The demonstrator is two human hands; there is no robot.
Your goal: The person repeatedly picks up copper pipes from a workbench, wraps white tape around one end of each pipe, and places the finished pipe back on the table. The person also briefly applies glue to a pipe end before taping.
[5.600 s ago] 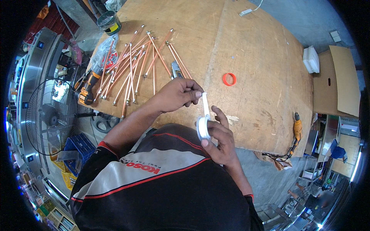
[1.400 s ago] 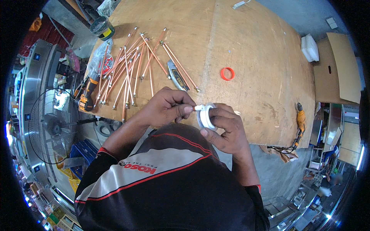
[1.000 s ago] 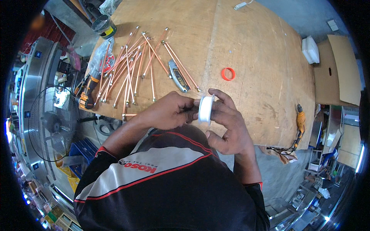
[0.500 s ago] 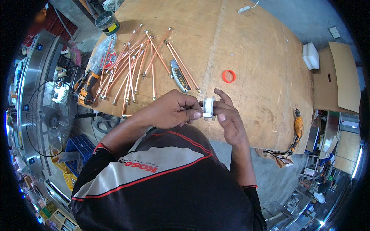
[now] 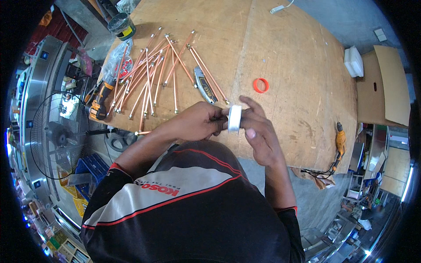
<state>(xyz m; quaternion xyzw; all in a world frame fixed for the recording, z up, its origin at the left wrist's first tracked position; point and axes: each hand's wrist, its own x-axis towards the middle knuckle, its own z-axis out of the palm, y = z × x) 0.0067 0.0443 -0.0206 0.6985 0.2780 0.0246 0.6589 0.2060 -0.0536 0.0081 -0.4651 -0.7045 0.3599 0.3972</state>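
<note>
Both of my hands meet over the near edge of the wooden table. My right hand grips a white roll of tape, which stands edge-on to me. My left hand is closed against the roll's left side, fingertips pinched on something small that is hidden. Several copper pipes with brass end fittings lie fanned out on the table beyond my left hand. A grey utility knife rests just past my fingers.
An orange ring lies on the table to the right. A tin can, a plastic bag of red parts and a cordless drill sit at the left edge. A fan, blue crate and cardboard box stand around.
The tape roll has turned from face-on to edge-on between my hands. Earlier my left hand was pulling a white strip off it; now both hands are closed tight together on the roll.
</note>
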